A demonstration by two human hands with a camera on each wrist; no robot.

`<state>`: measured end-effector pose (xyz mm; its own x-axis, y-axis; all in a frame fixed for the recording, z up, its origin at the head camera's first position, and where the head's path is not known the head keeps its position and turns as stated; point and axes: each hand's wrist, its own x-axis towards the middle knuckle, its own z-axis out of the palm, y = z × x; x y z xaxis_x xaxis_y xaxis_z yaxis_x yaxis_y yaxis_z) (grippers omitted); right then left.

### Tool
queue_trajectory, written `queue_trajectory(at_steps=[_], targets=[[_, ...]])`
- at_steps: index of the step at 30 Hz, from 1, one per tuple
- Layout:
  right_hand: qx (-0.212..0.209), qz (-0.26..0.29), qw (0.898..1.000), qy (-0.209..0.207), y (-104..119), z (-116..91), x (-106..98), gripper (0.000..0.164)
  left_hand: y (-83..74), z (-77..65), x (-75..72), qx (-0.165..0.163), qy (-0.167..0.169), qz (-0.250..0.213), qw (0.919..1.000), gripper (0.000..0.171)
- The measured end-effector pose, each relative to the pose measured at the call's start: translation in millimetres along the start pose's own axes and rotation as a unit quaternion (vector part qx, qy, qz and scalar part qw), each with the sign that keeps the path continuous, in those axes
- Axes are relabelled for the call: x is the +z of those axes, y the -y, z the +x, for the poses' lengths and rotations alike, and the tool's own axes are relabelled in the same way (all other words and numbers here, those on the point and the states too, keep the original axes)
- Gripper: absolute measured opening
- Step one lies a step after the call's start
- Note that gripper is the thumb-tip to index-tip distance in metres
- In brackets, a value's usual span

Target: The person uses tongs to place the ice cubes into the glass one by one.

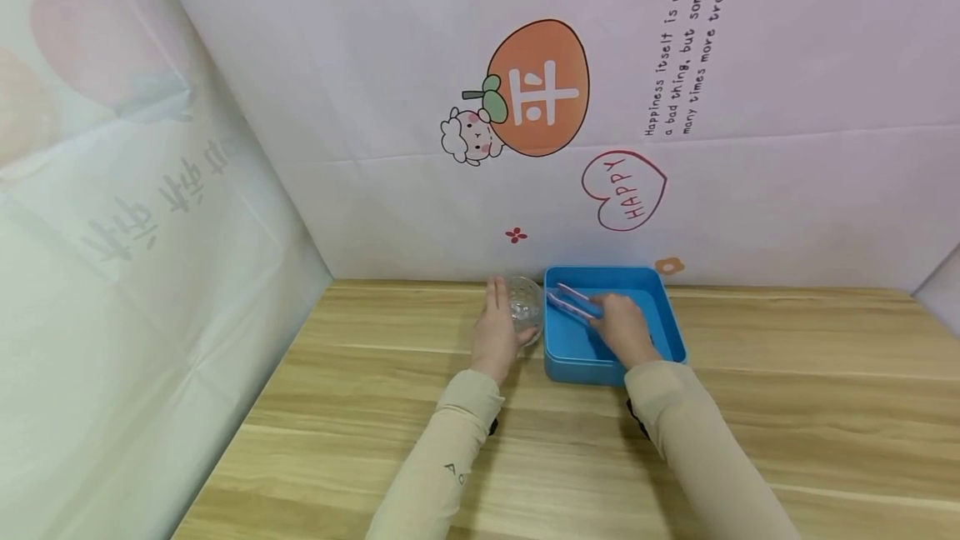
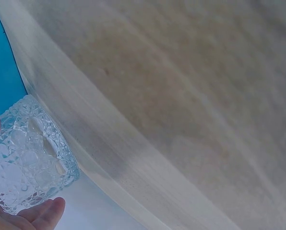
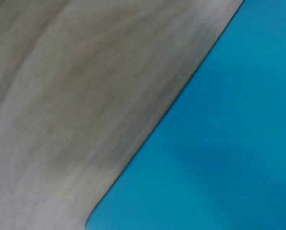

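My left hand [image 1: 495, 336] holds a clear, diamond-patterned glass cup [image 1: 525, 300] on the table, with fingers along its left side and thumb at the near right. In the left wrist view, the fingers [image 2: 49, 213] and thumb lie on opposite sides of the faceted glass [image 2: 25, 148]. Directly right of the cup is an open blue plastic box [image 1: 585, 369]. Over its inside, my right hand [image 1: 624, 327] grips pink-purple tongs [image 1: 576, 308]. Their far end points left, close to the box's wall by the cup. The right wrist view shows only the box's blue wall [image 3: 220, 143] and the table.
The wood-grain tabletop [image 1: 375, 407] runs around the box and cup. A white printed sheet [image 1: 412, 215] rises right behind them, and another pale sheet [image 1: 150, 315] hangs along the left edge. Small dark items [image 1: 652, 342] show inside the box, partly behind the right hand.
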<state>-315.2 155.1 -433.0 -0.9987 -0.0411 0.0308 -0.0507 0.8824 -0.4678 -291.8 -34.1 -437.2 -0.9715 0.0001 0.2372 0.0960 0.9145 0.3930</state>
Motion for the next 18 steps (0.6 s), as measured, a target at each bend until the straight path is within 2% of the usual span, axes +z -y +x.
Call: queue_trajectory(at_steps=[6, 18], targets=[[-0.007, 0.001, 1.000, -0.006, -1.1, -2.3, -1.2, 0.038, 0.3, -0.3, 0.2, 0.005, -0.011, 0.005, 0.9999, 0.100], [-0.023, 0.006, 0.999, -0.029, -3.7, -6.9, -1.5, 0.034, 0.5, 0.5, 2.3, 0.000, -0.005, -0.013, 0.9999, 0.099]])
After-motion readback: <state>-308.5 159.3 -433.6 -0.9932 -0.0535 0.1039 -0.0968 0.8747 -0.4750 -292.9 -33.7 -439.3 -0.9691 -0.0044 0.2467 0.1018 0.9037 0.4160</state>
